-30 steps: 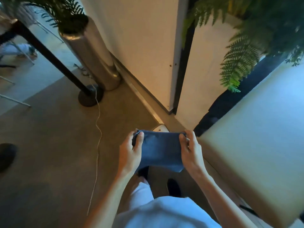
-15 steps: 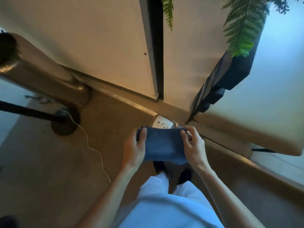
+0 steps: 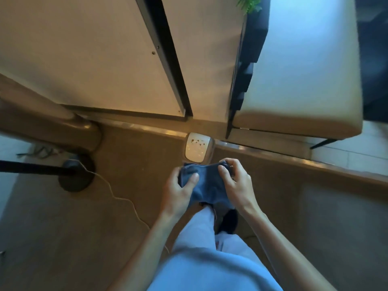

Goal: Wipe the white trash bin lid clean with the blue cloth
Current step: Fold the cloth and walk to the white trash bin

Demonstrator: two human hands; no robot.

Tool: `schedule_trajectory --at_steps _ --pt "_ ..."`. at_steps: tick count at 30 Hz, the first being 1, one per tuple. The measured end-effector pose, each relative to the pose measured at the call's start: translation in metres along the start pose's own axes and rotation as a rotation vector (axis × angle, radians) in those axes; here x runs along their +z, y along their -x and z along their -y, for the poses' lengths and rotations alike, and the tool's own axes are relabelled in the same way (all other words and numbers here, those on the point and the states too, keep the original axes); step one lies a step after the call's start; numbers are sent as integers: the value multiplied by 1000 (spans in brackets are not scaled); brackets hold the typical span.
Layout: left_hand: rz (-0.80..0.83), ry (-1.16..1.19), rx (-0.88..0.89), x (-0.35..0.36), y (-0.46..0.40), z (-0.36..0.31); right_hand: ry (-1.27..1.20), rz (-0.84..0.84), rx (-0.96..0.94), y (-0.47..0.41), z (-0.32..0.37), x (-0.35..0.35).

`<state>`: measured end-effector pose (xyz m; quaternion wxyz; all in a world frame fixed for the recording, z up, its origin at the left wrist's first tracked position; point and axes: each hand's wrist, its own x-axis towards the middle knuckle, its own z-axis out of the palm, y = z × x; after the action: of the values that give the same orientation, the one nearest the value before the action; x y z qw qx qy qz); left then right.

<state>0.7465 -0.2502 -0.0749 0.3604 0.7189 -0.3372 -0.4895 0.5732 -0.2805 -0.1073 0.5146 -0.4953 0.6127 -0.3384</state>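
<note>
1. you stand on a brown floor, looking straight down past your pale trousers and dark shoes.
2. your left hand and right hand are close together, both clamped on the blue cloth, which hangs bunched between them above your feet.
3. your left thumb presses on the cloth's face; your right fingers curl over its top edge.
4. the white trash bin lid sits on the floor just beyond the cloth, against a pale metal strip at the foot of the wall; its near edge is hidden by the cloth.
5. brown spots mark the far half of the lid.
6. cream wall panels rise ahead, split by a dark vertical gap.
7. to the right, a light cushioned bench stands on thin dark legs, with green fern tips at the top edge.
8. to the left, a round dark base holds a black pole, and a thin white cord trails from it across the floor.
9. a rounded metallic column lies along the left wall.
</note>
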Motion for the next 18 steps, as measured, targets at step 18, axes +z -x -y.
schedule_trajectory --at_steps 18 --pt "126 -6 183 -77 -11 8 -97 41 -76 34 44 107"
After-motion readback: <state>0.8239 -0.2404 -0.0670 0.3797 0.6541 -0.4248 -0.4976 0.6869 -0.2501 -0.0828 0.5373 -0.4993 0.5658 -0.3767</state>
